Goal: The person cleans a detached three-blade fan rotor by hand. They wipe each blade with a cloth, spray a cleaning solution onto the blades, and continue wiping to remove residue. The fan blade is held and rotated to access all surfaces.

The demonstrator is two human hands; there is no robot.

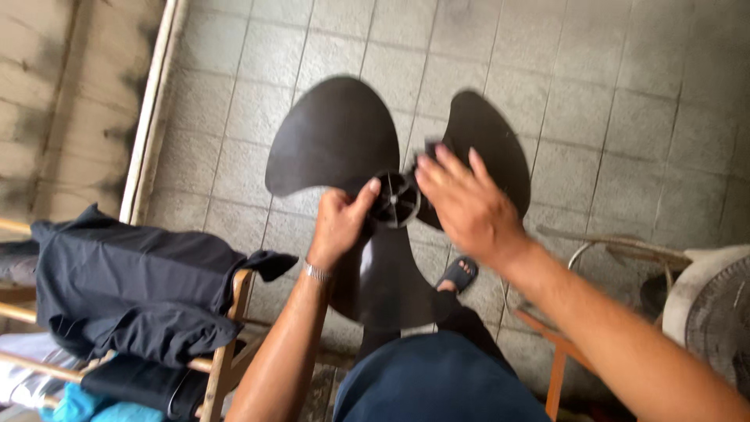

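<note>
- Black three-bladed fan blade (344,141): plastic, with a ribbed round hub, held up in the air above the tiled floor, face toward the camera, one blade pointing down.

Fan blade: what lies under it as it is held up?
Under the fan blade grey floor tiles show, plus a sandalled foot and dark trousers. The blade hides the floor directly beneath.

home setting, looks like a back porch or utility corner. worn grey tiled floor (609,101), stained wall with a white pipe (152,101) along its edge, wooden drying rack (226,352) draped with dark clothes (125,281), dusty fan grille (719,312) at right, sandalled foot (458,273) on the tiles.
</note>
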